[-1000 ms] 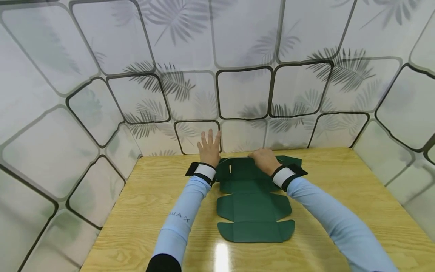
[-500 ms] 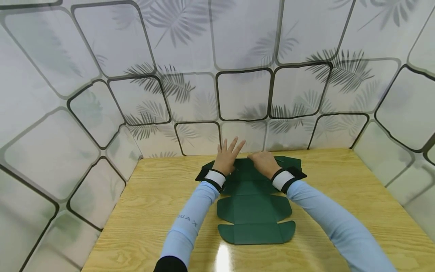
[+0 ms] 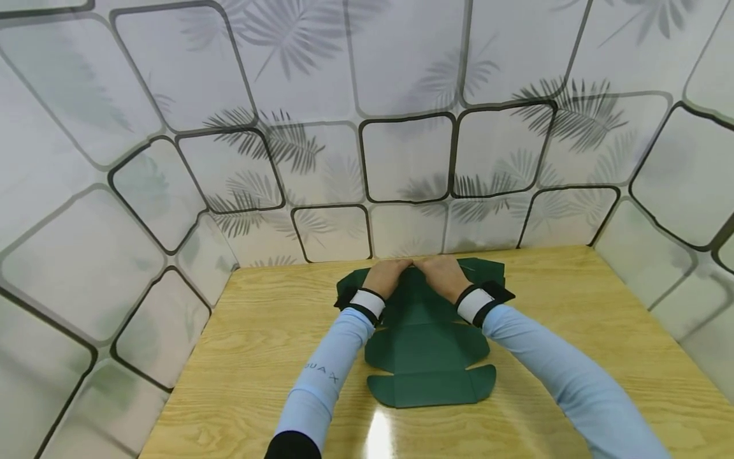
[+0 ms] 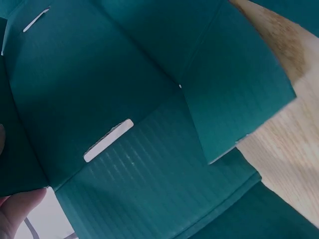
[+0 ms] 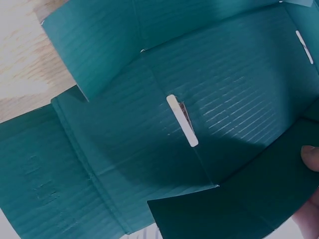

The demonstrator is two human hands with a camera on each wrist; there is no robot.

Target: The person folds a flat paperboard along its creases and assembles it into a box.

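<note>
Left hand [image 3: 386, 276]: moved inward, beside right hand [image 3: 443, 275], twelve o'clock.
Fingers [image 5: 311, 157]: both sets pinch green flap [image 5: 244, 196].
Crease [image 5: 263, 151]: best bent evenly.

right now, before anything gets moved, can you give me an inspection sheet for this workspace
Surface: wood-grain table, with a bright patch of glare near the bottom of the head view.
Job's things: one piece of dark green cardboard, creased and cut with flaps, not formed into a closed box; a narrow slot shows in both wrist views.
Clutter: nothing seen.
Hands: left hand and right hand grip the cardboard's far edge, side by side; whether they touch is unclear.
Cables: nothing seen.
Surroundings: pale walls patterned with dark outlines and grey leaves.
</note>
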